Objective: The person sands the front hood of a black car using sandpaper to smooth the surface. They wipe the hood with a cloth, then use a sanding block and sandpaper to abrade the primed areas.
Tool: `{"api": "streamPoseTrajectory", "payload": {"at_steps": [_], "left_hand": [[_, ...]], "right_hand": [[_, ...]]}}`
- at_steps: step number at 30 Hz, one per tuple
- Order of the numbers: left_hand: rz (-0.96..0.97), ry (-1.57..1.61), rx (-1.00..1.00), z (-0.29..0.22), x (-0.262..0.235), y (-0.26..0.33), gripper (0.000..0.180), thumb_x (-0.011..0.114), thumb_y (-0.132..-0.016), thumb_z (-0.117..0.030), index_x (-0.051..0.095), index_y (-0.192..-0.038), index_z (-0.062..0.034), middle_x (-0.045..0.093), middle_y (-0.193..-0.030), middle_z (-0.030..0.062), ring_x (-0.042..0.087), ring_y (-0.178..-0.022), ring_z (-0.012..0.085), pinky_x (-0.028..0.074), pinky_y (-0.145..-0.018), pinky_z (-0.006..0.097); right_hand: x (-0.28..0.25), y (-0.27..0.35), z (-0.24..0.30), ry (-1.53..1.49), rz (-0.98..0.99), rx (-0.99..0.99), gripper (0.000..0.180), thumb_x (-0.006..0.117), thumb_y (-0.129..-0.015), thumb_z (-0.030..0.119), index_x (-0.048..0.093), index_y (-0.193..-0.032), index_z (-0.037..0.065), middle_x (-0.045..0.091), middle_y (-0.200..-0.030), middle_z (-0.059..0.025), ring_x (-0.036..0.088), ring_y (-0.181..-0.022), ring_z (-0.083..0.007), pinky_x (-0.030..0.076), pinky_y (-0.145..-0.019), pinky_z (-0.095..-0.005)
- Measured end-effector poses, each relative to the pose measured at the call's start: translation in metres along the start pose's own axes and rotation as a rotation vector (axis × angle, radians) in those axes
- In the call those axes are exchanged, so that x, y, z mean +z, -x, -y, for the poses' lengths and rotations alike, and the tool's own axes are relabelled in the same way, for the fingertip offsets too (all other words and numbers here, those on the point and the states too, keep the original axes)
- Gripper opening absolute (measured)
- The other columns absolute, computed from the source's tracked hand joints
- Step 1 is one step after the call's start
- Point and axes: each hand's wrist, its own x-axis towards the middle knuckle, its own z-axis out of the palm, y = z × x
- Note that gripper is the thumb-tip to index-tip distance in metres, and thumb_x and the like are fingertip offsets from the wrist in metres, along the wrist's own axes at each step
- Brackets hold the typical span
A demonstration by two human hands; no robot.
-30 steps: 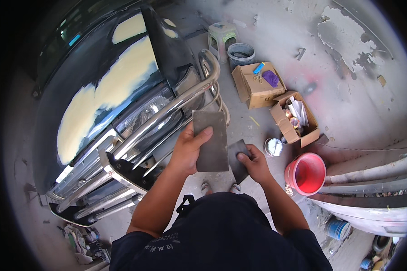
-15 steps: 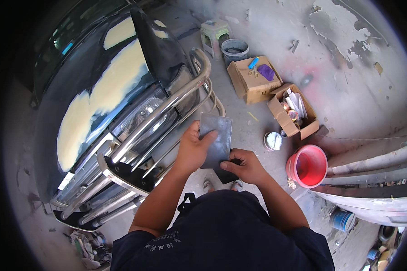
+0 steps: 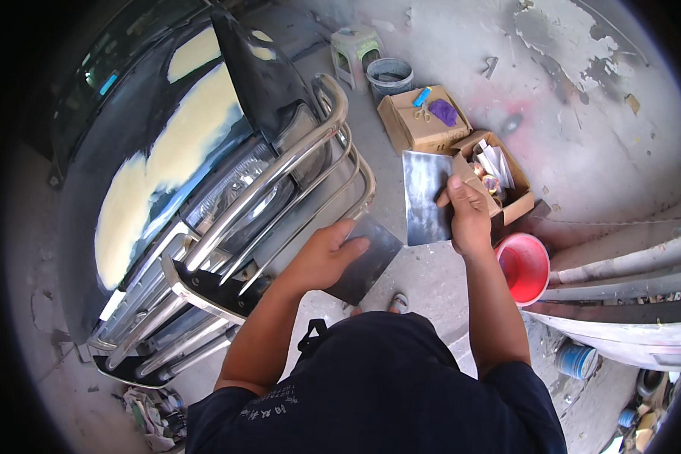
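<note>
A dark car front with pale filler patches and a chrome bull bar stands on the concrete floor. The left hand grips one grey metal sheet just beside the bar; the right hand clasps another sheet upright, near an open cardboard box.

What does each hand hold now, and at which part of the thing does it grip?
The left hand holds a dark metal sheet at its left edge. The right hand holds a second, shinier metal sheet at its right edge.
</note>
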Motion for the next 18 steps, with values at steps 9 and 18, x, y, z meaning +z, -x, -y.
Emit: {"api": "streamPoseTrajectory", "payload": {"at_steps": [9, 18], "left_hand": [[-0.013, -0.076, 0.056, -0.003, 0.004, -0.003, 0.025, 0.053, -0.096, -0.024, 0.059, -0.089, 0.0000, 0.056, -0.071, 0.0060, 0.051, -0.068, 0.0125, 0.044, -0.067, 0.030], [-0.340, 0.469, -0.054, 0.016, -0.029, -0.004, 0.018, 0.058, -0.094, -0.020, 0.064, -0.095, -0.0039, 0.064, -0.080, -0.0003, 0.056, -0.070, 0.0074, 0.045, -0.067, 0.023]], "right_hand": [[0.054, 0.014, 0.009, 0.403, 0.353, -0.116, 0.016, 0.065, -0.091, 0.016, 0.061, -0.089, 0.001, 0.058, -0.079, -0.0022, 0.049, -0.073, -0.0073, 0.041, -0.063, -0.0235], [0.030, 0.036, -0.016, 0.279, 0.211, 0.021, 0.021, 0.062, -0.093, 0.021, 0.059, -0.081, 0.003, 0.054, -0.070, 0.0002, 0.045, -0.066, -0.0062, 0.038, -0.059, -0.0233]]}}
